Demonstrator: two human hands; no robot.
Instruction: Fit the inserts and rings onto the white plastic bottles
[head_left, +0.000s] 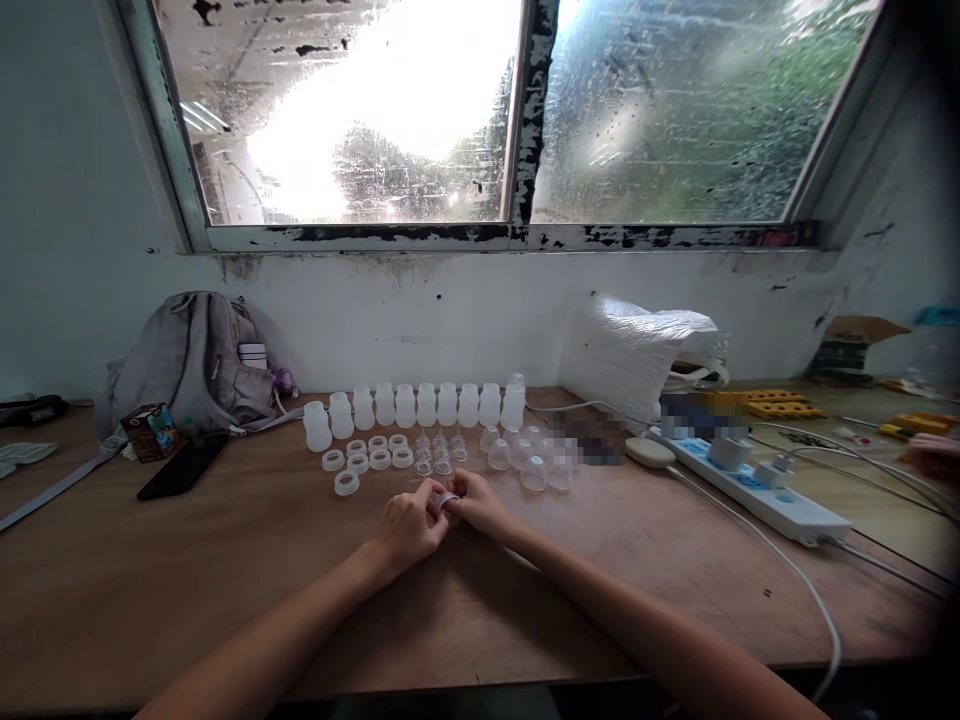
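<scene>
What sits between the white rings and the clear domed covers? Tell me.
In the head view, a cluster of small clear teat-like pieces stands between the white rings, on the left, and the clear domed covers, on the right.

The left hand [409,528] and the right hand [480,505] are bare, with slender fingers and narrow, bare wrists. The left forearm [289,622] and the right forearm [600,595] are bare too, slim and smooth in outline, broadening evenly toward the bottom of the view. Fingernails are too small to make out. Between the forearms, low down, a dim grey-green patch [510,703] might be clothing; it is too dark to tell.
</scene>
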